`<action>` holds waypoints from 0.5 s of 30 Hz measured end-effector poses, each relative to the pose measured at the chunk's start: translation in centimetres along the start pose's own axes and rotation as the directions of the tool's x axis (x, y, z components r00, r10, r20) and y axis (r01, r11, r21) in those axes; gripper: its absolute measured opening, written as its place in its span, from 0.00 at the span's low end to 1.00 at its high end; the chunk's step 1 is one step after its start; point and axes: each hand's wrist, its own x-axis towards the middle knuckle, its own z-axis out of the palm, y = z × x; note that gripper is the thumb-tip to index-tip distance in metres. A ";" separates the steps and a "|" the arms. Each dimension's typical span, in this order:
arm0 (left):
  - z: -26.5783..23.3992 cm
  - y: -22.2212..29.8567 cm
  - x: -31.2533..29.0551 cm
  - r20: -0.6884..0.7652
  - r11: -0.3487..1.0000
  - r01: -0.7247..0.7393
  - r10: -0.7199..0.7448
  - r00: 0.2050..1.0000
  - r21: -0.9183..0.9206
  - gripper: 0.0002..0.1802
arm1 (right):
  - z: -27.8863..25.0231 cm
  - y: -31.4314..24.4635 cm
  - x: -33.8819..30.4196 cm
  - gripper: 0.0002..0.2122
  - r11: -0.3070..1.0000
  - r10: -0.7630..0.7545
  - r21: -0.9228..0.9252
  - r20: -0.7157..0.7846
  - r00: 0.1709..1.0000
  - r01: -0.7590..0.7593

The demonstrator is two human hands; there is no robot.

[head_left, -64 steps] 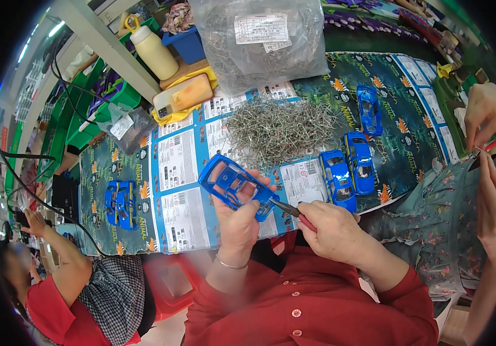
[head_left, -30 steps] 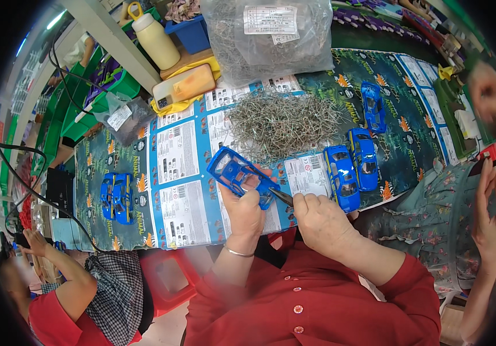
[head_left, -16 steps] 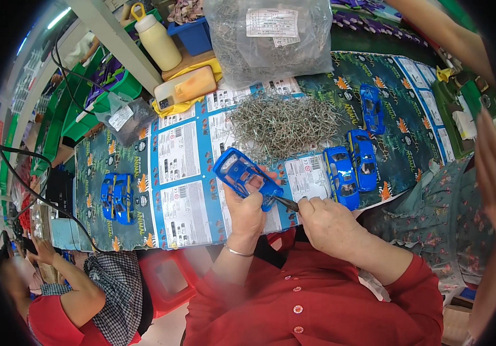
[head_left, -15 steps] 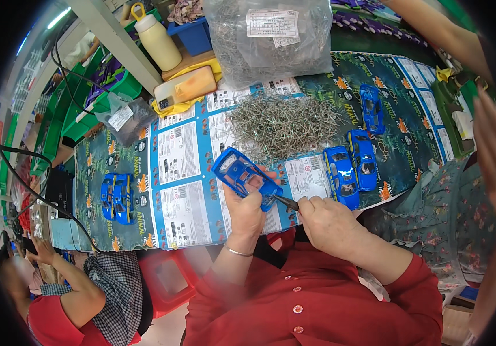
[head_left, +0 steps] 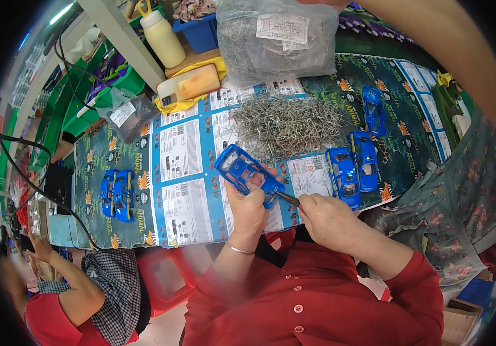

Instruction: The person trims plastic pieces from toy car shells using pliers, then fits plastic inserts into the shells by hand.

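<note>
My left hand [head_left: 248,218] grips a blue toy car body [head_left: 233,165], tilted, with its hollow underside facing up. In my right hand [head_left: 333,224] is a slim dark pointed tool [head_left: 287,199]; its exact kind is not clear. The tool's tip meets the end of the car body nearest me. Just beyond my hands lies a heap of thin metal wire pieces [head_left: 288,124]. To the right sit more blue toy car bodies, one [head_left: 343,176] beside another [head_left: 364,161] and a third [head_left: 373,112] farther off. Two others [head_left: 122,196] stand side by side at the left.
A large clear bag of wire pieces [head_left: 276,46] stands behind the heap. A phone [head_left: 189,86] on yellow cloth, a cream bottle [head_left: 163,40] and a small dark bag [head_left: 132,118] are at the back left. Another person's arm [head_left: 461,52] reaches across the upper right.
The other person at the right has moved in, their arm now stretching over toward the large bag. My hands, the car body and the tool hold nearly the same position.
</note>
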 end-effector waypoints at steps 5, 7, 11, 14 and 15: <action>-0.3 -0.2 0.1 0.034 0.999 -0.032 0.032 0.999 -0.005 0.20 | 0.3 -0.2 0.3 0.06 0.999 -0.006 -0.036 -0.023 1.000 0.005; -0.3 0.0 0.1 0.029 1.000 -0.009 0.009 1.000 -0.011 0.21 | 0.3 -0.2 0.3 0.06 1.000 0.022 0.007 0.013 1.000 -0.022; -0.7 0.0 0.2 0.055 0.992 0.019 -0.012 0.998 -0.127 0.24 | 0.0 -0.3 0.1 0.06 0.994 -0.028 -0.107 -0.027 0.999 0.025; -0.9 0.4 0.3 0.021 0.984 0.074 -0.071 0.997 -0.163 0.23 | 0.1 -0.5 0.3 0.06 0.990 -0.061 -0.131 -0.074 0.995 0.050; -1.0 0.4 0.3 0.021 0.984 0.075 -0.072 0.997 -0.160 0.23 | 0.1 -0.5 0.3 0.06 0.990 -0.067 -0.132 -0.086 0.994 0.055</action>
